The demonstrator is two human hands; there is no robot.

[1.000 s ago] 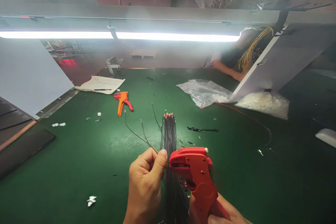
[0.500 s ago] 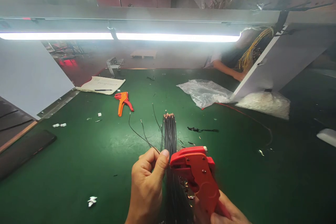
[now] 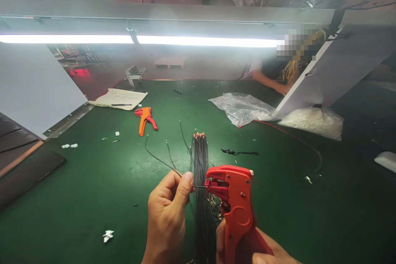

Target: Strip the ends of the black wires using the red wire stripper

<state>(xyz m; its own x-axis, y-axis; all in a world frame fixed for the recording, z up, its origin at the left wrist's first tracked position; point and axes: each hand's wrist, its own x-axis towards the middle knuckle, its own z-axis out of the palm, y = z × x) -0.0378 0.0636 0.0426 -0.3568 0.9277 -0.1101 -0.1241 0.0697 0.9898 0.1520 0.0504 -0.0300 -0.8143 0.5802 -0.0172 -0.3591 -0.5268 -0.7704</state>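
Note:
Between thumb and fingers, my left hand (image 3: 168,210) pinches a thin black wire (image 3: 159,159). One end of the wire curves up to the left with a small metal terminal on it. Its other end reaches right, to the jaws of a red wire stripper (image 3: 239,202). My right hand (image 3: 266,247) is wrapped round the stripper's handles. Below and between the hands lies a long bundle of black wires (image 3: 200,161), with copper-coloured ends at the top. Stripped scraps lie beside the bundle, partly hidden by the stripper.
A second orange-red wire stripper (image 3: 144,120) lies beyond my left hand, near a paper sheet (image 3: 123,98) with a pen. Plastic bags (image 3: 244,107) lie at the right by a white divider. A co-worker's arm (image 3: 269,81) shows behind. A lamp (image 3: 201,43) hangs overhead.
The stripper has moved slightly right and up and turned more upright. My left hand has shifted left and down with the wire, and a stretch of wire now shows between hand and jaws.

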